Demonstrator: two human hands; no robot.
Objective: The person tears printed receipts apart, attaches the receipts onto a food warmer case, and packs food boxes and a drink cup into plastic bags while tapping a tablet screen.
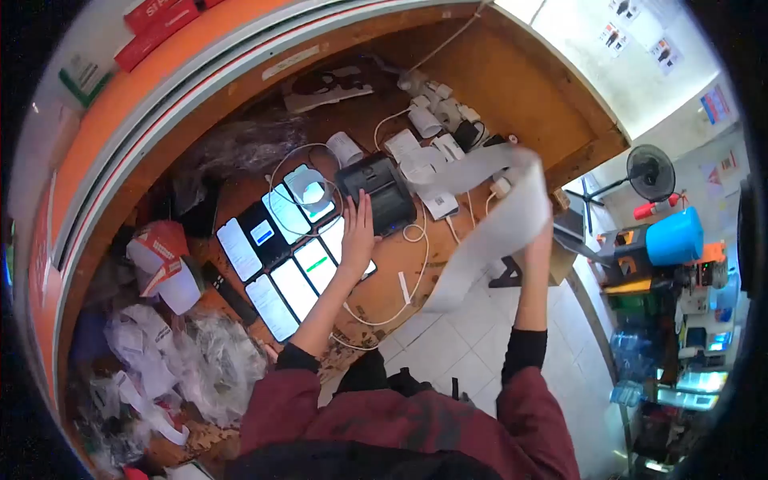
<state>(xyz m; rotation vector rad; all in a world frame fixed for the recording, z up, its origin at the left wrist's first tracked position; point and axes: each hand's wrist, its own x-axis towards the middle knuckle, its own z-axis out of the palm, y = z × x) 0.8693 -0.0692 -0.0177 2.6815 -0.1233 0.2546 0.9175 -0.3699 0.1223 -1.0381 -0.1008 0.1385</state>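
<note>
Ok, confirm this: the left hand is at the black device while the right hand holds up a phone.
The held item is wrong: the head view shows the right hand holding up a long white paper strip. The left hand is at the black device.

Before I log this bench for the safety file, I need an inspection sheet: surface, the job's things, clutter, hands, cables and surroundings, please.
Surface: brown wooden bench, marked and worn, mostly covered.
Job's things: black device beside two rows of phones, several screens lit; long white paper strip, blurred.
Clutter: crumpled clear plastic, paper slips.
Hands: left hand open, fingertips at the black device; right hand raised with the strip, its grip blurred.
Cables: white cable loose along the bench; white plugs bunched behind.
Surroundings: tiled floor, fan, blue bucket.
</note>
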